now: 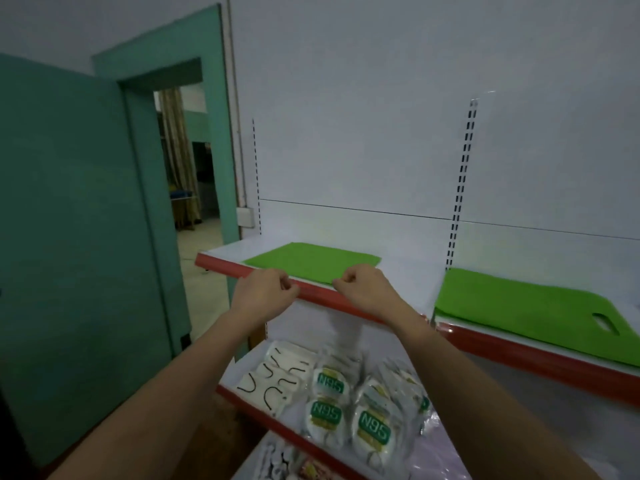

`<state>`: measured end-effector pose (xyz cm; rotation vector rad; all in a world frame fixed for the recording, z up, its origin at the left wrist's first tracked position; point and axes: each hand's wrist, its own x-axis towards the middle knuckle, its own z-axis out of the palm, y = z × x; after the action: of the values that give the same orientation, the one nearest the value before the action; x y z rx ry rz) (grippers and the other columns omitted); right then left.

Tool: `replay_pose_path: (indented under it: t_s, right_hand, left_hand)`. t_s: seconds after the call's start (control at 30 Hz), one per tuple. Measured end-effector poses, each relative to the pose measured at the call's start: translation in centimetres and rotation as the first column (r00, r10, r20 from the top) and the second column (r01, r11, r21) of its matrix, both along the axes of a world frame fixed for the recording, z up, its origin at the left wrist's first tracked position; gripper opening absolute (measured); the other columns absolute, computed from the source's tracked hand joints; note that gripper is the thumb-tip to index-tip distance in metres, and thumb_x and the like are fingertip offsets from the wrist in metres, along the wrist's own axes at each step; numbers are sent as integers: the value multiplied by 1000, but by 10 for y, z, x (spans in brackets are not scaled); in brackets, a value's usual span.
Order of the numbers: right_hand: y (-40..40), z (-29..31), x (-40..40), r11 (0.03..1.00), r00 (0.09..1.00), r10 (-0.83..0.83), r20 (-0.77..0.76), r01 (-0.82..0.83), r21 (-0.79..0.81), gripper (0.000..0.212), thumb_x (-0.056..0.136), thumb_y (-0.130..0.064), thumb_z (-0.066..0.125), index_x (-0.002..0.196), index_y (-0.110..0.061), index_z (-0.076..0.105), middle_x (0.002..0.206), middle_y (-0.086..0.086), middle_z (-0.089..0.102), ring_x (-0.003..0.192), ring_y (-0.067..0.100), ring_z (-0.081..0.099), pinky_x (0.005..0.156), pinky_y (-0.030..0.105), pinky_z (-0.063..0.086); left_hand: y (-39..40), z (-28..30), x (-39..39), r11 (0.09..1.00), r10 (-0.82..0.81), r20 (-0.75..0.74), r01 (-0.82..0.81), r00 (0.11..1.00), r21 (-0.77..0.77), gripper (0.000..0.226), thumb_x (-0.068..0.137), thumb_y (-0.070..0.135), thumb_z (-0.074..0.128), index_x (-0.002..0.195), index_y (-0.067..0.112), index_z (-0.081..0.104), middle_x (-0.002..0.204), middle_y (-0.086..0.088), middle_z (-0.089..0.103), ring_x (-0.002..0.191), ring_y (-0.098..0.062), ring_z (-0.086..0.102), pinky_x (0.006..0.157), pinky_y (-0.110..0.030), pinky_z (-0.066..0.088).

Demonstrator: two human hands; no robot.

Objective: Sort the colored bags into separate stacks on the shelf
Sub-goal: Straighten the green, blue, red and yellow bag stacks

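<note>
A flat bright-green fabric bag [311, 261] lies on the left section of the white upper shelf with a red front lip [398, 268], its near edge reaching that lip. The person's left hand [263, 292] is at the near left part of this bag, fingers [289, 284] curled with thumb and fingertips drawn together right at the bag's edge above the lip. The right hand [363, 289] is at the near right part, its fingers [344, 278] curled in the same way at the edge. Blur and the angle make it impossible to tell whether either hand actually pinches the fabric or is merely closed beside it. Both forearms reach up from the bottom of the view.

On the neighbouring shelf section to the right, past a slotted white upright [459, 202], a second green fabric bag with an oval cut-out handle [526, 306] lies flat, well apart from the first; it looks like more than one layer, though that cannot be confirmed.

Below, a lower white shelf [235, 375] carries clear packets of white masks with black ear loops [273, 375] on the left and round white packets printed N95 in green [370, 427] beside them. To the left stands an open teal door [69, 237] with its teal frame, against a pale wall [381, 98].
</note>
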<state>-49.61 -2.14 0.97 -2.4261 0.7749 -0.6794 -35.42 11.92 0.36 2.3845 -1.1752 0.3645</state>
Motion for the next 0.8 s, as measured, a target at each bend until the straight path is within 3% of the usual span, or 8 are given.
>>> replay_pose_path:
  t_s: [0.1, 0.33, 0.47, 0.57, 0.67, 0.8]
  right_hand:
    - [19, 0, 44, 1000, 999, 15, -35, -16, -24, 36, 89, -26, 60, 57, -14, 48, 59, 9, 45, 60, 23, 45, 57, 31, 33]
    - [41, -4, 119, 999, 991, -38, -129, 35, -25, 25, 89, -24, 57, 67, -12, 56, 64, 10, 49, 62, 19, 47, 59, 29, 33]
    - [33, -11, 141, 993, 984, -120, -128, 119, -13, 32, 89, -23, 58, 68, 1, 60, 68, 24, 57, 65, 22, 51, 60, 30, 37]
    - [23, -14, 153, 982, 975, -187, -123, 186, -19, 28, 88, -21, 59, 74, 3, 64, 76, 22, 65, 74, 29, 60, 64, 30, 42]
    - [3, -16, 163, 968, 964, -252, -86, 252, -12, 20, 87, -21, 60, 82, -3, 68, 84, 16, 69, 82, 29, 63, 66, 30, 41]
    - [-30, -16, 173, 935, 935, -355, 15, 355, 11, 7, 88, -20, 62, 83, -16, 63, 84, 8, 66, 89, 29, 64, 72, 29, 42]
  left_hand:
    - [19, -3, 38, 1000, 1, -4, -1, 1000, 8, 25, 91, 46, 54, 90, 27, 70, 92, 7, 71, 80, -14, 60, 70, -27, 49]
    - [45, -13, 123, 1000, -29, -9, 29, 1000, -7, 27, 90, 47, 54, 94, 27, 72, 95, 7, 72, 83, -13, 64, 83, -35, 54]
    - [35, -14, 164, 996, -77, -71, 74, 995, -45, 22, 89, 46, 55, 91, 29, 70, 93, 8, 71, 86, -14, 64, 78, -32, 54]
    - [18, -16, 185, 988, -133, -141, 120, 981, -98, 16, 89, 43, 57, 84, 30, 66, 89, 11, 68, 85, -12, 63, 73, -27, 50]
    - [-6, -23, 207, 967, -202, -251, 152, 947, -205, 12, 87, 38, 60, 80, 30, 67, 84, 13, 67, 83, -12, 63, 68, -27, 46]
    - [-46, -34, 237, 918, -306, -367, 171, 879, -357, 8, 86, 28, 65, 86, 25, 72, 87, 8, 70, 87, -13, 64, 79, -30, 51]
